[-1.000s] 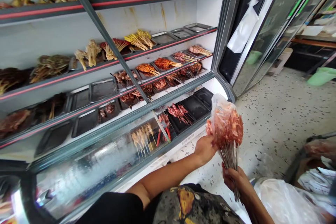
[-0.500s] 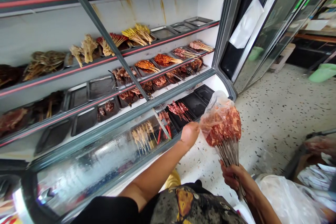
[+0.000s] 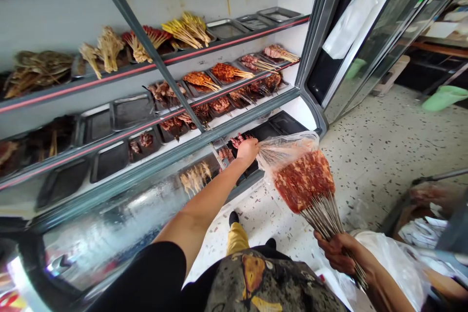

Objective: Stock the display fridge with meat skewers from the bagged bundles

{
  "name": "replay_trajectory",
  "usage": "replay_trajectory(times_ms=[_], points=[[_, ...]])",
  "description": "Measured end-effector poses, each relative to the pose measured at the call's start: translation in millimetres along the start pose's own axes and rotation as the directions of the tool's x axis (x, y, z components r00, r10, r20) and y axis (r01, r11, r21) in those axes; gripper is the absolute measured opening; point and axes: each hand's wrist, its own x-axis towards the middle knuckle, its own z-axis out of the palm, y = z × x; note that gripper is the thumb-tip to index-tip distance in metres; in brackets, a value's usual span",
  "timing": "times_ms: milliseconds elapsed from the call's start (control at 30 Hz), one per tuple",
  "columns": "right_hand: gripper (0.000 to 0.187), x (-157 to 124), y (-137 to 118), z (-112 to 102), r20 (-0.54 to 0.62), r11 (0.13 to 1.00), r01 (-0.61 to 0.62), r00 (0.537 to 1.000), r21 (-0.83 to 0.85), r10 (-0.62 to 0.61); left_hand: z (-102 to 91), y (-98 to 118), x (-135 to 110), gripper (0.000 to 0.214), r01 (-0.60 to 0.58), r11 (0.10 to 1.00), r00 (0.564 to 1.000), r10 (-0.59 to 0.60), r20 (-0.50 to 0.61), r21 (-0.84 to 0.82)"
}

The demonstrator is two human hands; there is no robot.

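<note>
- Speckled terrazzo floor (image 3: pixel 380 156) runs beside a refrigerated display case (image 3: pixel 146 175); every position below is given relative to that case.
- Right hand (image 3: pixel 338 251), in front of the case's right end and well clear of it, is closed tightly around the lower ends of a bundle of metal skewers (image 3: pixel 323 214).
- Raw red meat (image 3: pixel 303 180) is packed on the upper part of the skewers, which tilt toward the case.
- Left hand (image 3: pixel 247 148) is at the case's lower front opening; its fingers pinch the neck of a clear plastic bag (image 3: pixel 285 148).
- That bag is stretched from the left hand across to the top of the meat and partly covers it.
- Dark trays (image 3: pixel 281 124) lie in the bottom tier of the case, just behind the left hand; one holds meat skewers (image 3: pixel 237 140).
- Middle shelves (image 3: pixel 219 87) carry more trays of marinated skewers.
- Upper shelf (image 3: pixel 226 41) holds yellow and red-tipped skewers (image 3: pixel 183 31) and empty steel trays (image 3: pixel 256 20).
</note>
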Motion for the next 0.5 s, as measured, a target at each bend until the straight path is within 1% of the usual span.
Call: replay_trajectory(times_ms=[67, 200, 233, 300, 333, 400, 467, 500], points=[[0.02, -5, 4, -2, -0.023, 1.0, 0.012, 1.0, 0.004, -0.012, -4.4, 2, 11, 0.019, -0.013, 0.998, 1.0, 0.011, 0.023, 0.06], [0.018, -22, 19, -4, -0.055, 0.999, 0.036, 0.998, -0.019, -0.037, -19.6, 7, 37, 0.023, -0.025, 0.996, 0.999, 0.022, 0.032, 0.085], [0.02, -27, 24, -4, -0.081, 0.999, 0.042, 0.996, -0.034, -0.045, -23.6, 10, 45, 0.024, -0.024, 0.995, 0.999, 0.02, 0.038, 0.092], [0.023, -37, 39, -2, -0.178, 0.995, 0.075, 0.98, -0.068, -0.086, -29.2, 19, 64, 0.024, -0.016, 0.994, 0.999, 0.012, 0.042, 0.11], [0.024, -41, 49, -2, -0.237, 0.991, 0.099, 0.964, -0.089, -0.118, -29.9, 26, 74, 0.024, -0.015, 0.993, 0.999, 0.01, 0.041, 0.119], [0.024, -48, 72, 1, -0.346, 0.978, 0.172, 0.916, -0.119, -0.204, -25.5, 46, 95, 0.024, -0.03, 0.991, 0.999, 0.024, 0.048, 0.133], [0.024, -53, 98, 5, -0.437, 0.957, 0.259, 0.851, -0.13, -0.29, -12.0, 75, 112, 0.022, -0.079, 0.986, 0.994, 0.066, 0.086, 0.149], [0.024, -54, 112, 7, -0.485, 0.944, 0.297, 0.81, -0.142, -0.328, -1.8, 92, 118, 0.02, -0.123, 0.98, 0.988, 0.105, 0.115, 0.155]])
